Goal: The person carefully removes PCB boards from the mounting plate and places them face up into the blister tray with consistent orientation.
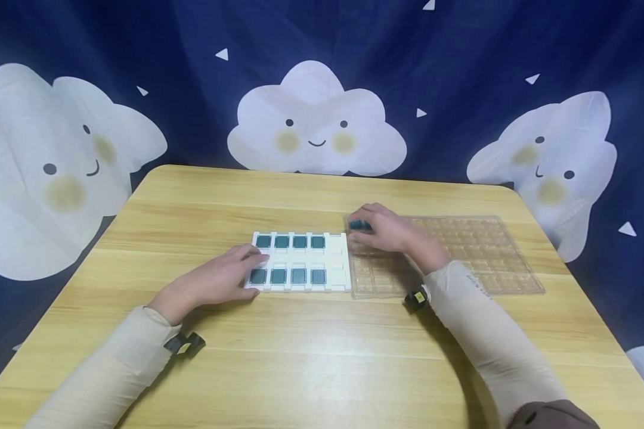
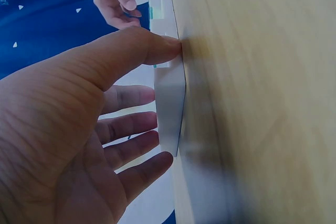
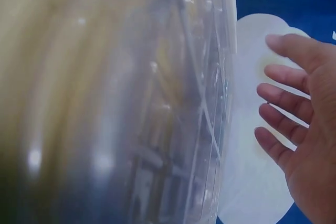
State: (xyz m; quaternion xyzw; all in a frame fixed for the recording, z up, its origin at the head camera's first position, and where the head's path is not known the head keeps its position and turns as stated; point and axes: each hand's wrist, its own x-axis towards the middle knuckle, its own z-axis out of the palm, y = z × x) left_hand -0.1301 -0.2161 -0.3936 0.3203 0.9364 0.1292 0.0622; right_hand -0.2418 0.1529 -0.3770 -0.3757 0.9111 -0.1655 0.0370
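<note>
A white tray (image 1: 337, 262) holds two rows of square dark-green chips (image 1: 299, 276), with white plastic showing at its right end. My left hand (image 1: 220, 274) rests at the tray's left end. In the left wrist view its thumb (image 2: 157, 51) touches the near side, and loosely bent fingertips (image 2: 149, 94) meet the end wall. My right hand (image 1: 383, 229) is over the far-left corner of a clear plastic tray (image 1: 477, 256), beside teal pieces (image 1: 356, 225) partly hidden by the fingers. In the right wrist view those fingers (image 3: 283, 98) are spread, holding nothing visible.
Both trays lie end to end on a light wooden table (image 1: 300, 357); the clear one has many moulded pockets. A dark-blue curtain (image 1: 193, 36) with white clouds hangs behind the table. Each sleeve bears a small black wrist camera (image 1: 415, 299).
</note>
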